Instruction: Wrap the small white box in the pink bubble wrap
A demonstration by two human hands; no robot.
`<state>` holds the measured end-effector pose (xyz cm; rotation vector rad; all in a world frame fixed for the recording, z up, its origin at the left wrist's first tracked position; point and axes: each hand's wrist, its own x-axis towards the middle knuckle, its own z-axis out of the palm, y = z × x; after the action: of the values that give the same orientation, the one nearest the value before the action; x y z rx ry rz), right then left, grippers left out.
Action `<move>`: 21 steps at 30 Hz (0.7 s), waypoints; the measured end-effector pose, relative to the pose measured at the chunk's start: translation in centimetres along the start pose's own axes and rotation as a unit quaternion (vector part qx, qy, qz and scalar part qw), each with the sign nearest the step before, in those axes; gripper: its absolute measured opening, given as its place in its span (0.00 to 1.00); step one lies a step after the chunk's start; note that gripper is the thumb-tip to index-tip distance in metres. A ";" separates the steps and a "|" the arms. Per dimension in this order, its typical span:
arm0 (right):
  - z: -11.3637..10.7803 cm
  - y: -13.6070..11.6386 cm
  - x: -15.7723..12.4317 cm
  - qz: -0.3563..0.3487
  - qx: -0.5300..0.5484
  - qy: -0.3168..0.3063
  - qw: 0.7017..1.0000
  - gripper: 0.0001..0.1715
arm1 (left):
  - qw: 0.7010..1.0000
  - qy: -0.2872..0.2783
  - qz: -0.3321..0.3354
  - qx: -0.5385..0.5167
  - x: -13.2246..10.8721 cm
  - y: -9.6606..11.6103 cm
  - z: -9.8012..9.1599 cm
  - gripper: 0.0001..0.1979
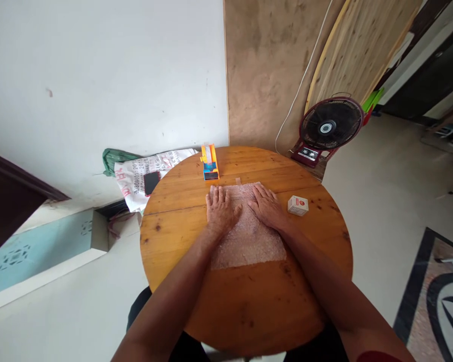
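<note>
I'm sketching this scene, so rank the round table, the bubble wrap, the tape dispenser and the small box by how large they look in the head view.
1. Round table
2. Bubble wrap
3. Tape dispenser
4. Small box, only somewhat smaller than the dispenser

Bubble wrap [249, 244] on table [319, 241], box [298, 205] right, tape dispenser [211, 168] behind

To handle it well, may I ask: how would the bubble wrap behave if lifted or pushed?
The bubble wrap would probably bend and sag, as it looks thin and lies flat. It seems light for its size, being translucent. It may slide, since the table looks smooth.
</note>
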<state>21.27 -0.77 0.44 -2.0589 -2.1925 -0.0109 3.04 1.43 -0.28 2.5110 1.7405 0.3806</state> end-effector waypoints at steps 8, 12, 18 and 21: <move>0.4 0.1 0.2 0.006 -0.012 0.001 1.000 0.38 | 1.000 0.002 0.010 -0.012 0.0 -0.3 0.2 0.39; 0.4 0.1 0.3 0.021 -0.006 -0.003 1.000 0.39 | 1.000 0.002 0.004 0.001 0.1 -0.4 0.4 0.39; 0.3 -0.1 0.1 0.022 0.019 -0.001 1.000 0.41 | 0.999 -0.018 0.004 0.028 -0.2 -0.1 0.1 0.38; 0.5 0.1 0.1 0.016 0.033 0.013 0.999 0.40 | 0.999 -0.035 0.001 0.041 0.1 -0.1 -0.1 0.38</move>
<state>21.30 -0.66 -0.06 -2.0461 -2.1158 0.0366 2.99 1.56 -0.18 2.5493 1.7625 0.2233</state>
